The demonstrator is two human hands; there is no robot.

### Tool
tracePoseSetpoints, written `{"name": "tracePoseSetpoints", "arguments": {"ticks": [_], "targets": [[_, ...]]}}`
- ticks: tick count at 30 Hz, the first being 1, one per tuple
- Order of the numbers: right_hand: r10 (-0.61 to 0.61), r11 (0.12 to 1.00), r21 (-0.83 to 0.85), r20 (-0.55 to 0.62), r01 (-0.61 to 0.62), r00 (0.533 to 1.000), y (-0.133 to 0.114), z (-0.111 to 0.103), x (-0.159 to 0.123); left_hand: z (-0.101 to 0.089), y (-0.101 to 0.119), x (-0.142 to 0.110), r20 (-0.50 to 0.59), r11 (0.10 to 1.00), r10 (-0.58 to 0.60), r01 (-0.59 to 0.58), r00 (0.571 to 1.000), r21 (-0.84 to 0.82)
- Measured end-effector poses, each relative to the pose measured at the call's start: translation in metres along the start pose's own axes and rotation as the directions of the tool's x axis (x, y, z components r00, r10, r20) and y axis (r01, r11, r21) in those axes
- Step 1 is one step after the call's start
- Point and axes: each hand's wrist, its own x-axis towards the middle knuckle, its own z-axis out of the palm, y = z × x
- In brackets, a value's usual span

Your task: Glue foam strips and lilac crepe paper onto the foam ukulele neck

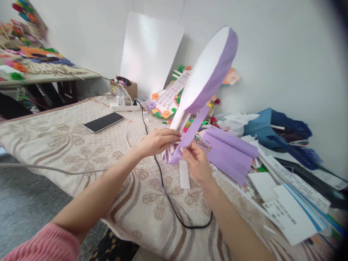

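Observation:
A white board craft piece (pixel 208 69) with a rounded body, its edge covered in purple paper, slants up from my hands. My left hand (pixel 162 140) is closed around its narrow lower end, partly hiding it. Between the thumb and fingers of my right hand (pixel 197 159) is a purple paper strip (pixel 194 127), which folds around the bottom of the narrow end and rises free beside it. Scissors (pixel 205 144) lie just beyond my right hand. Below the hands, a small white strip (pixel 184 175) rests on the tablecloth.
A phone (pixel 103 122), power strip (pixel 125 107) and black cable (pixel 174 208) lie on the patterned tablecloth (pixel 89 156). Purple paper sheets (pixel 228 154), white cards (pixel 290 214) and a blue bag (pixel 272 127) crowd the right. A flower-decorated guitar-like craft (pixel 168 99) leans behind.

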Motion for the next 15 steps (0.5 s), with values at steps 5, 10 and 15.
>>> {"name": "tracePoseSetpoints", "arguments": {"ticks": [5, 10, 15], "targets": [[-0.027, 1.000, 0.008, 0.013, 0.027, 1.000, -0.001, -0.003, 0.001, -0.002, 0.001, 0.000, 0.046, 0.995, -0.035, 0.039, 0.998, -0.093], [-0.080, 0.997, 0.002, 0.072, 0.080, 0.994, -0.006, -0.002, 0.000, -0.006, 0.002, 0.001, 0.086, 0.986, -0.060, 0.072, 0.995, -0.148], [-0.199, 0.975, -0.080, 0.117, 0.209, 0.973, -0.008, 0.002, -0.011, -0.006, -0.002, 0.000, 0.093, 0.982, -0.033, 0.050, 0.995, -0.183]]}}
